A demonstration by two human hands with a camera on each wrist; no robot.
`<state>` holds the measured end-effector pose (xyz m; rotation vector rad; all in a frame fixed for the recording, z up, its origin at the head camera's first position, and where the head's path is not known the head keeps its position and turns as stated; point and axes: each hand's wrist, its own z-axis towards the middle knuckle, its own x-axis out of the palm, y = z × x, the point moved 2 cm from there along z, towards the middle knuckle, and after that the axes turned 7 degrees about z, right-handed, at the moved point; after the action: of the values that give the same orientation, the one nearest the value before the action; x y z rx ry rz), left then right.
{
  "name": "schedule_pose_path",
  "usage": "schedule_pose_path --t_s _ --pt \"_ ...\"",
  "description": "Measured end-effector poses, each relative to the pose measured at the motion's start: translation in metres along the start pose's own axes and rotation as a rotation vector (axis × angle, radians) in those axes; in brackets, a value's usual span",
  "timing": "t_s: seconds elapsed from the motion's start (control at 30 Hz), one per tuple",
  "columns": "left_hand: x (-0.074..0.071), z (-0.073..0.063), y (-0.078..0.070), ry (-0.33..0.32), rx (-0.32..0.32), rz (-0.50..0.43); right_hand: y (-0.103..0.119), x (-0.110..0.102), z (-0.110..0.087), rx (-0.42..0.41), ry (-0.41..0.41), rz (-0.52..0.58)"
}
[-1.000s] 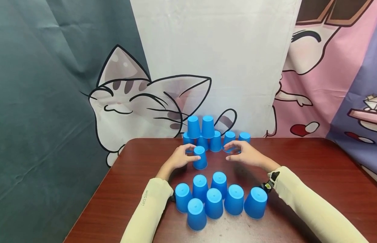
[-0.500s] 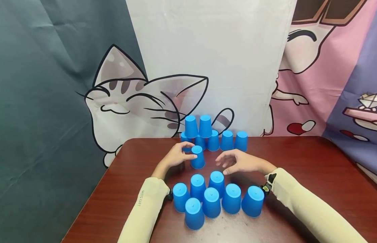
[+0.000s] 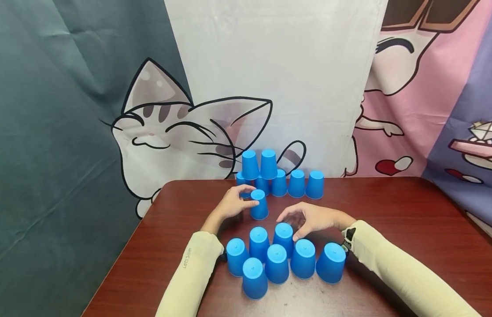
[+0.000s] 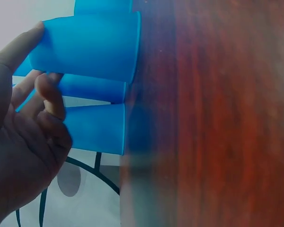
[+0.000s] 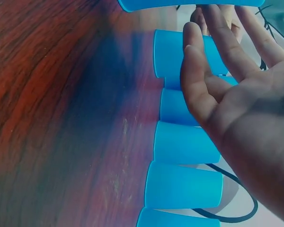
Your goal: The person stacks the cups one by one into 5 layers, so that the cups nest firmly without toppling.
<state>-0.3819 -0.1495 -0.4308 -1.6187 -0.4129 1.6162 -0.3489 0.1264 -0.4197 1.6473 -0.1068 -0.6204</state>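
Note:
In the head view my left hand (image 3: 231,204) pinches an upside-down blue cup (image 3: 259,205) from its left side, standing between the two groups of cups. The left wrist view shows the thumb near the base of this blue cup (image 4: 87,45), with the other fingers partly hidden behind it. My right hand (image 3: 315,216) hovers with bent, spread fingers around the back and right side of another blue cup (image 3: 284,235) in the front group. In the right wrist view the fingertips reach the edge of a blue cup (image 5: 189,4), and the thumb is apart from it.
Several inverted blue cups (image 3: 276,264) stand in the front group, close to both forearms. At the far edge of the brown table (image 3: 380,211) runs a row of blue cups (image 3: 297,184), with two cups (image 3: 268,164) stacked on its left part. A printed curtain (image 3: 309,88) hangs behind.
My right hand has come down and nearer, from beside the back row to the rear cup of the front group. My left hand stays at its cup.

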Motion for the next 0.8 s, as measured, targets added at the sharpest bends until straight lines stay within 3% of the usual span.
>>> schedule_pose_path --t_s 0.5,0.8 --pt "0.0056 0.0007 0.0027 -0.013 0.01 0.006 -0.0012 0.0043 0.0035 -0.074 0.071 0.021" --pt "0.0043 -0.001 0.0 -0.003 0.028 0.032 -0.0055 -0.0013 0.0003 -0.056 0.012 0.006"
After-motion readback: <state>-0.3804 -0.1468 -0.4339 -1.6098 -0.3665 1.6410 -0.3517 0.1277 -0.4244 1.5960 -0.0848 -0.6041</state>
